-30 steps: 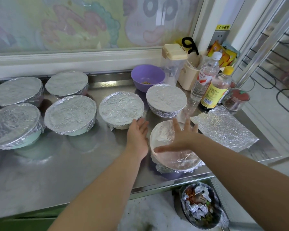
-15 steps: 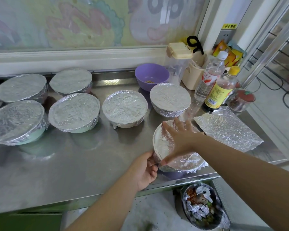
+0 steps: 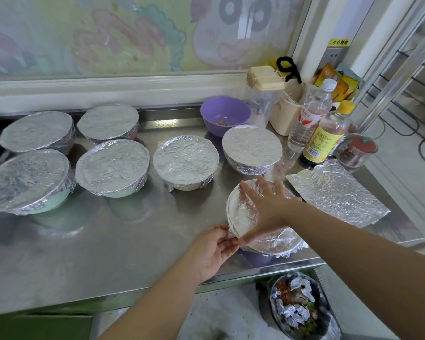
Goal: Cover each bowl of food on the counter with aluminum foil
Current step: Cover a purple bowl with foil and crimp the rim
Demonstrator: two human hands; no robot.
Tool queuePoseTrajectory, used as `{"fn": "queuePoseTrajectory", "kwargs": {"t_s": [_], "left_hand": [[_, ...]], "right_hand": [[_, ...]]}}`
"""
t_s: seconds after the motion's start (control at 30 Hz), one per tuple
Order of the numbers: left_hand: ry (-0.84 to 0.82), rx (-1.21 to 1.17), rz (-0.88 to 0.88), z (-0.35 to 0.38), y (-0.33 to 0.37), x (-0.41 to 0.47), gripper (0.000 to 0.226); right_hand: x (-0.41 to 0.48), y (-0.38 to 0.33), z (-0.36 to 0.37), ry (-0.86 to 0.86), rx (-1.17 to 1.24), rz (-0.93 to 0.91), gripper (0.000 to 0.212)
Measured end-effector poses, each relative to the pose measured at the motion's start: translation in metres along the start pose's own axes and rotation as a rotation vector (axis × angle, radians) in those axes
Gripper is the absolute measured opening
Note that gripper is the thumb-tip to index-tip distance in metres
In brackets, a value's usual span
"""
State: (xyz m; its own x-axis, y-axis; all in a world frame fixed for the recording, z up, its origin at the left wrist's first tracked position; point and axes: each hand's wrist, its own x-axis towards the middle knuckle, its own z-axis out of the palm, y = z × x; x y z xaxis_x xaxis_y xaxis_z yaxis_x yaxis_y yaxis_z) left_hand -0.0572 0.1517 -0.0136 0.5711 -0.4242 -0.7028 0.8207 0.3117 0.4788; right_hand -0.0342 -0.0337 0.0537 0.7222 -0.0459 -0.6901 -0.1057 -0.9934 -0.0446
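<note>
Stainless steel counter runs below a window painted with cartoon figures. At my far left a mint-green bowl sits sealed under foil, with a second covered bowl behind it. Next come a third covered bowl and a fourth covered bowl behind that. Right of them a cream bowl is wrapped too, then a fifth covered bowl, with an uncovered purple bowl behind it holding a few scraps of food.

At the counter's near edge sits the near bowl, purple below its foil cover. My left hand pinches the cover's loose edge at the near-left rim between thumb and fingers. My right hand lies flat on top, fingers spread straight, gripping nothing.

Just right of it a spare foil sheet lies flat. Behind the sheet stand a white-capped bottle, a yellow-capped bottle and a red-lidded jar. Below the counter a bin holds crumpled foil.
</note>
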Motion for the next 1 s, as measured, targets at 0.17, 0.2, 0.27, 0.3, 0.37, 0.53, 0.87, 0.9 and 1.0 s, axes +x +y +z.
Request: {"fn": "queuePoseTrajectory", "kwargs": {"t_s": [0.17, 0.2, 0.27, 0.3, 0.37, 0.53, 0.87, 0.9, 1.0], "left_hand": [[-0.129, 0.165, 0.106, -0.008, 0.0, -0.007, 0.029], [-0.131, 0.246, 0.151, -0.009, 0.0, -0.006, 0.031], [-0.098, 0.47, 0.249, -0.012, 0.001, -0.004, 0.036], [-0.079, 0.572, 0.299, -0.013, 0.003, -0.003, 0.032], [-0.068, 0.671, 0.363, -0.016, 0.006, -0.002, 0.019], [-0.081, 0.914, 0.412, -0.015, 0.024, 0.001, 0.007], [-0.11, 1.22, 0.328, -0.003, 0.059, 0.008, 0.01], [-0.089, 1.194, 0.307, -0.003, 0.058, 0.007, 0.012], [-0.003, 1.085, 0.255, -0.005, 0.05, 0.004, 0.017]], "right_hand": [[0.002, 0.001, 0.002, -0.003, -0.002, -0.002, 0.159], [0.003, 0.001, 0.002, -0.003, -0.002, -0.004, 0.159], [0.003, 0.002, 0.002, -0.004, -0.003, -0.009, 0.158], [0.003, 0.002, 0.002, -0.005, -0.001, -0.01, 0.159], [0.003, 0.002, 0.002, -0.009, 0.001, -0.01, 0.159], [0.005, 0.003, 0.002, 0.0, 0.0, -0.016, 0.158], [0.005, 0.002, 0.003, 0.025, 0.004, 0.004, 0.152], [0.004, 0.001, 0.003, 0.027, 0.003, 0.005, 0.152], [0.005, 0.0, 0.003, 0.029, 0.001, 0.008, 0.152]]}}
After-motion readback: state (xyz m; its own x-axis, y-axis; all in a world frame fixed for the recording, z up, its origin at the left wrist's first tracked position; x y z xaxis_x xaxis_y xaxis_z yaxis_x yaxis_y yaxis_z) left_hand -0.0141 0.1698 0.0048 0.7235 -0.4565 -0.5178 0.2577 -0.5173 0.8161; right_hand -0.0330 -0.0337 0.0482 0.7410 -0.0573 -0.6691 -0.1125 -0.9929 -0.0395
